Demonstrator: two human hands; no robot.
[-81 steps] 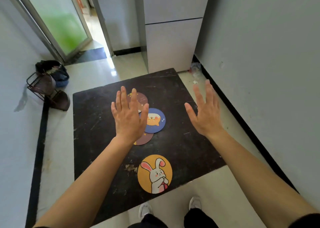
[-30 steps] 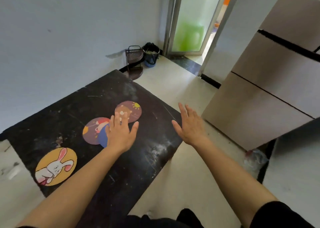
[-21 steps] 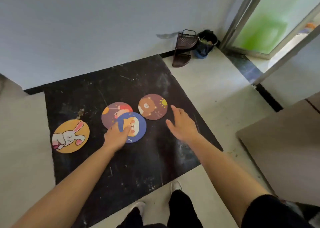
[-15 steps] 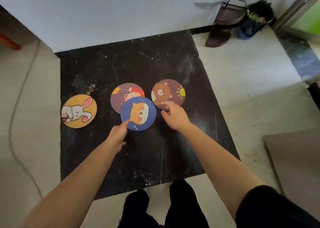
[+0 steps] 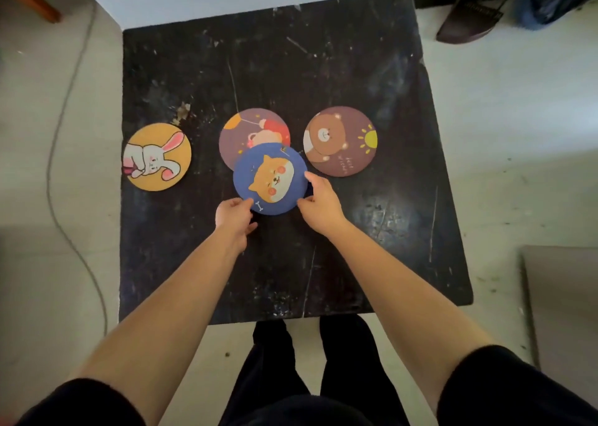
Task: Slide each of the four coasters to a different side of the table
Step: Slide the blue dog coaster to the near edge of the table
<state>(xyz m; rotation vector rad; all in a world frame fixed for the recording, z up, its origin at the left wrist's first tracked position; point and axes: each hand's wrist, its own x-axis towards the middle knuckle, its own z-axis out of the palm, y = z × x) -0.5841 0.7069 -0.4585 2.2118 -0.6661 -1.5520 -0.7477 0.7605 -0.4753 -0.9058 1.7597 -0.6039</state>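
**Pinching the blue coaster at its near rim**

Gripping from both sides, the left hand [image 5: 234,217] and right hand [image 5: 318,204] seemingly pinch the blue coaster [image 5: 270,179] mid-table [image 5: 372,247]. Thin, light, stiff; it overlaps the purple coaster [image 5: 250,131] beyond.

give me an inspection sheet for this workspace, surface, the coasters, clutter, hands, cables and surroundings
Surface: black table, square top, scratched and scuffed with pale marks.
Job's things: yellow rabbit coaster at the left edge; blue dog coaster near the centre, overlapping the purple balloon coaster behind it; brown bear coaster to the right, apart from both.
Clutter: small patch of debris on the table by the rabbit coaster.
Hands: left hand and right hand each touch the near rim of the blue dog coaster.
Cables: one thin cable on the floor to the left.
Surroundings: pale floor, white wall, dark dustpan at the far right.
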